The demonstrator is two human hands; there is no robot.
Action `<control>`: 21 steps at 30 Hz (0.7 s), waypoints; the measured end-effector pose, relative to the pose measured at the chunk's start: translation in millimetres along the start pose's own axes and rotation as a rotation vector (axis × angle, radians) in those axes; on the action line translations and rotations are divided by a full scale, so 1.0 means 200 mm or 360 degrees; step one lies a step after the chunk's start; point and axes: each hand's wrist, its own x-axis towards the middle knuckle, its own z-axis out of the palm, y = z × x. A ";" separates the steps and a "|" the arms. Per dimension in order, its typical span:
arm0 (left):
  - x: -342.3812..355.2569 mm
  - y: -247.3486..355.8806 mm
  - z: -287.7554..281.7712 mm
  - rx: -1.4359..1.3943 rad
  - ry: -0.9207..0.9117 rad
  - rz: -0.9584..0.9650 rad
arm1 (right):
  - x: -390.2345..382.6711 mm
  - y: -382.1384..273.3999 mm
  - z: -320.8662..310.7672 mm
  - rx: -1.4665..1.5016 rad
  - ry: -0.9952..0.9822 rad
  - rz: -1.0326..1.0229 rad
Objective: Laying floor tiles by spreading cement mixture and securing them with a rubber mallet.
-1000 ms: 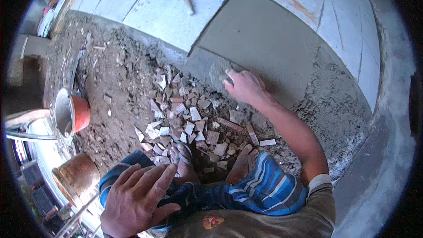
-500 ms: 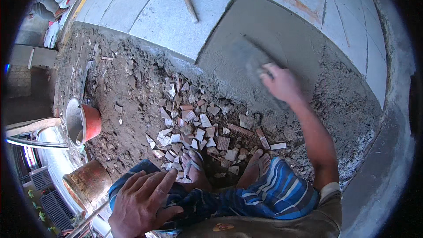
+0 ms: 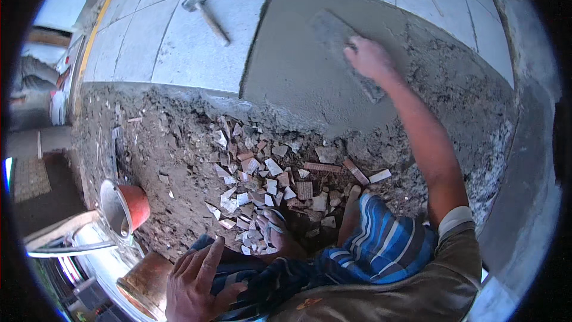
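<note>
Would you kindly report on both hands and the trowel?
Right hand gripping trowel on grey mortar. Left hand open, seemingly empty. Hammer off the mortar, on tile.

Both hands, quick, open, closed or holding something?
Left hand: open, nothing visible in it.
Right hand: closed, holding a flat trowel on the grey mortar.

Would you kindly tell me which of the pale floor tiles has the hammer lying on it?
It is the pale tile bordering the left edge of the grey mortar; only this one has the hammer on it.
</note>
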 end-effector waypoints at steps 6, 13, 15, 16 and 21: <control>0.06 -0.03 0.01 -0.0026 -0.0128 0.0012 | -0.28 0.52 -0.20 -0.0113 0.0247 0.0609; 0.10 -0.05 0.01 -0.0025 -0.0174 -0.0004 | -0.46 0.06 -0.16 0.0214 0.0042 0.0036; 0.11 -0.06 0.01 -0.0006 -0.0149 -0.0042 | -0.49 -0.21 -0.13 0.0236 -0.0363 0.0052; 0.13 -0.03 0.00 -0.0003 -0.0138 -0.0009 | -0.48 -0.25 -0.05 0.0240 -0.0476 -0.0020; 0.19 -0.05 0.01 -0.0018 -0.0134 0.0041 | -0.43 -0.24 0.04 0.0139 -0.0383 -0.0234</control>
